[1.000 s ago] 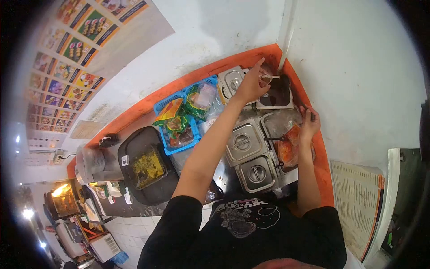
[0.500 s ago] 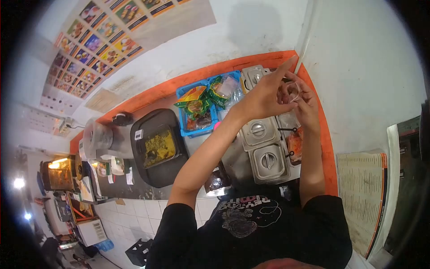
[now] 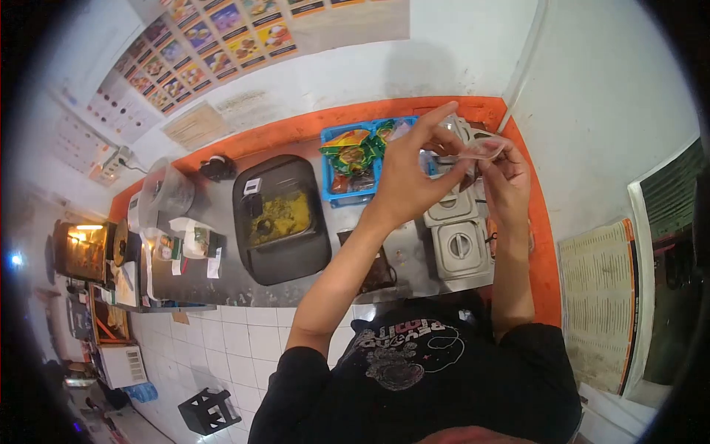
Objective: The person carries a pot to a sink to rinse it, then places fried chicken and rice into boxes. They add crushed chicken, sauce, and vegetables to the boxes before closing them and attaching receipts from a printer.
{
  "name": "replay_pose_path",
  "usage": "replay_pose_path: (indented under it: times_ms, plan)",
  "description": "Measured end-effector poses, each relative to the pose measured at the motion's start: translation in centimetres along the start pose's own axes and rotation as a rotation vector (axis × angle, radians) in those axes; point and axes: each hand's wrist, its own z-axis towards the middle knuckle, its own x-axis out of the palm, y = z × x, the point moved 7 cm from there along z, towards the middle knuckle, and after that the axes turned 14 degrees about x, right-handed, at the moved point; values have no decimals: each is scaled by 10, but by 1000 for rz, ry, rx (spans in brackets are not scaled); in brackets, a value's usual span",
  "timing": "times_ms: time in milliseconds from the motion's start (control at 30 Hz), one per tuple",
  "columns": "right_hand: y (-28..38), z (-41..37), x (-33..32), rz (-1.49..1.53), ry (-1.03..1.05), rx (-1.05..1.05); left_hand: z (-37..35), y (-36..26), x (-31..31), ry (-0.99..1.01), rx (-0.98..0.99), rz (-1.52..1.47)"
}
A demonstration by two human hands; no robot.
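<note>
Both hands are raised over the counter, meeting at a small clear plastic cup (image 3: 484, 150). My right hand (image 3: 509, 185) pinches its near side between thumb and fingers. My left hand (image 3: 410, 174) reaches in from the left, thumb and curled fingers at the cup's left edge, with the index finger stretched upward. The hands partly hide the cup, and I cannot make out its contents. Below them stand lidded steel food containers (image 3: 460, 250). Left of the hands is a blue plastic basket (image 3: 347, 200) holding green and yellow packets (image 3: 347, 150).
A black tub (image 3: 285, 259) with yellow food inside stands on the counter, left of the basket. Farther left is a clear plastic container (image 3: 168, 194). A menu sheet (image 3: 597, 296) hangs on the right wall. On the tiled floor lies a black crate (image 3: 209, 412).
The cup has tilted and its thin rim now shows edge-on between the hands. My left hand has shifted left and down. The camera view has swung left.
</note>
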Motion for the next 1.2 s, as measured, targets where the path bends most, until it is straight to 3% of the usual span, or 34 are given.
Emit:
replay_pose_path:
  times_ms: [100,233,267,467,567,800,900,1067,1167,1200]
  plan:
    - [-7,-17,45,-171,-48,94,-25,-15,-42,-176,-151,-118]
    - [-6,-38,115,-308,33,-38,-58,-49,-103,-310,-261,-236]
    - [-7,-43,130,-378,53,-93,-65,-61,-120,-326,-258,-217]
    - [-52,-66,225,-421,196,52,-127,-122,-212,-388,-276,-36]
    - [-75,-84,277,-477,281,-39,-166,-153,-256,-415,-289,83]
    - [-140,-118,403,-424,641,42,-242,-227,-337,-479,-341,292]
    - [-166,-127,446,-505,725,-32,-271,-250,-369,-546,-339,420]
    - [-192,-138,504,-515,779,-139,-309,-265,-412,-564,-426,502]
    - [-217,-140,539,-510,855,-118,-333,-265,-438,-549,-496,590]
    - [-247,-132,552,-458,919,-3,-342,-251,-458,-528,-551,637]
